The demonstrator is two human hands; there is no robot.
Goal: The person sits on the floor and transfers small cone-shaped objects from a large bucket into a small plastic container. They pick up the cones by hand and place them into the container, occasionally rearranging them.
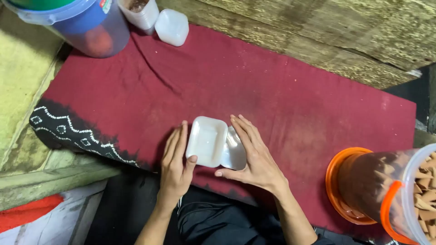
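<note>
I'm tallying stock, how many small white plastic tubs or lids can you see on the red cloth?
3: a white tub between the left hand and right hand, a lid under the right hand, another white lid at the cloth's top edge. More may be hidden.

A small tray [206,140] lies on the cloth [281,95], a jar [390,190] to its right.

Red cloth [290,109], white tray [207,141], small tubs [171,27], jars [363,190]
</note>
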